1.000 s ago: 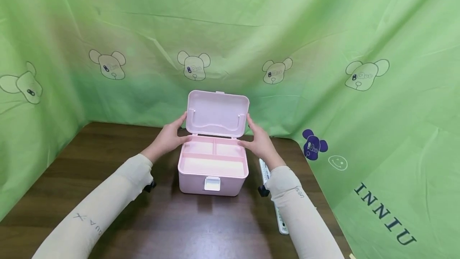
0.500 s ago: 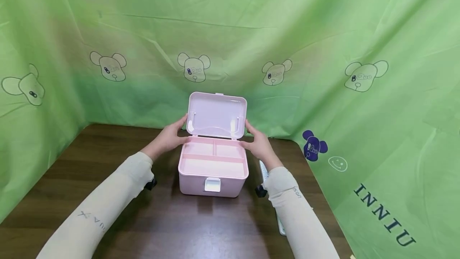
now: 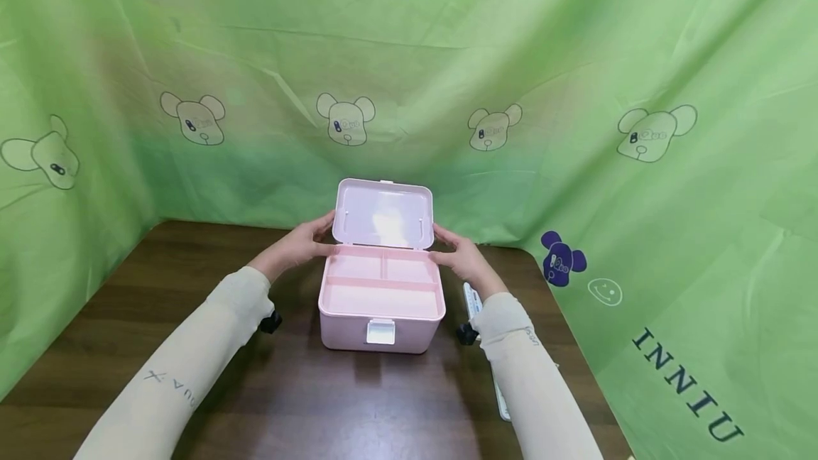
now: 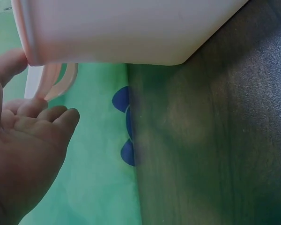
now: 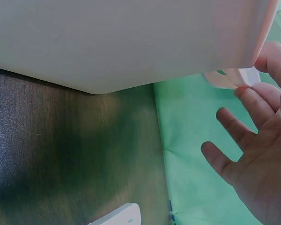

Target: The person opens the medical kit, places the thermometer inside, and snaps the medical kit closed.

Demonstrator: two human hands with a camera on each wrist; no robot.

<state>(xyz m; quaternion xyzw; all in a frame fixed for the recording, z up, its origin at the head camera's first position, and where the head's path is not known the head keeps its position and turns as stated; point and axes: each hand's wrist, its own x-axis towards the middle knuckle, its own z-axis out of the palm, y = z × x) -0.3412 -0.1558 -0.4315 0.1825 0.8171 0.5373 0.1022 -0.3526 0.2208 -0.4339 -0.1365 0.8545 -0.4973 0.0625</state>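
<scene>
A pink plastic storage box [image 3: 345,332] stands on the table with its lid [image 3: 383,211] raised and leaning back. Inside is a pink divided tray [image 3: 383,298] with two small compartments behind a long one. A white latch [image 3: 381,332] is on the front. My left hand [image 3: 290,247] touches the lid's left edge with its fingers, thumb at the box's back left corner. On the other side my right hand [image 3: 468,261] mirrors it, fingertips on the lid's right edge. In the left wrist view a pale pink loop [image 4: 65,84] shows behind the lid.
A long white strip with markings [image 3: 471,300] lies on the brown wooden table [image 3: 211,254] right of the box, partly under my right forearm. A green printed curtain [image 3: 409,55] hangs close behind the table and along both sides. Black devices [image 3: 271,322] sit at both wrists.
The lid has tilted further back, its top edge sinking toward the curtain. Both hands have followed it, their fingers lowering. The box body has stayed in nearly the same place.
</scene>
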